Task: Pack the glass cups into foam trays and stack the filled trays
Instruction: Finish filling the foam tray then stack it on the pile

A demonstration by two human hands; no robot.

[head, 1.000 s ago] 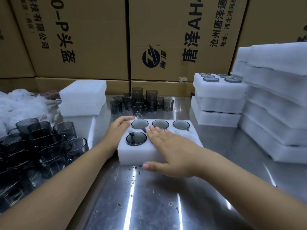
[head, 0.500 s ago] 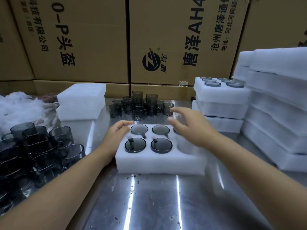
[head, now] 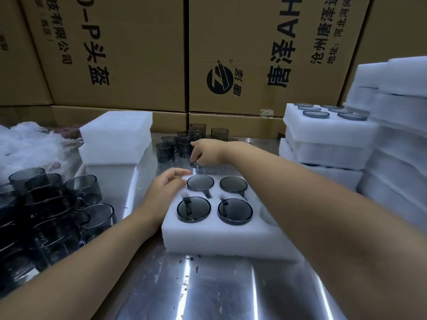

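Observation:
A white foam tray lies on the steel table in front of me, with several smoky grey glass cups sunk in its holes. My left hand rests on the tray's far left corner, fingers loosely bent. My right hand reaches beyond the tray into a cluster of loose grey cups, its fingers curled down round one small cup. My right forearm hides the tray's right-hand holes.
A heap of grey cups lies at the left. Two foam blocks stand behind it. Filled foam trays are stacked at the right, with taller foam stacks beyond. Cardboard boxes wall off the back.
My right hand left the tray, travelled back and to the left, and has closed on a cup in the far cluster. My left hand has stayed at the tray's corner.

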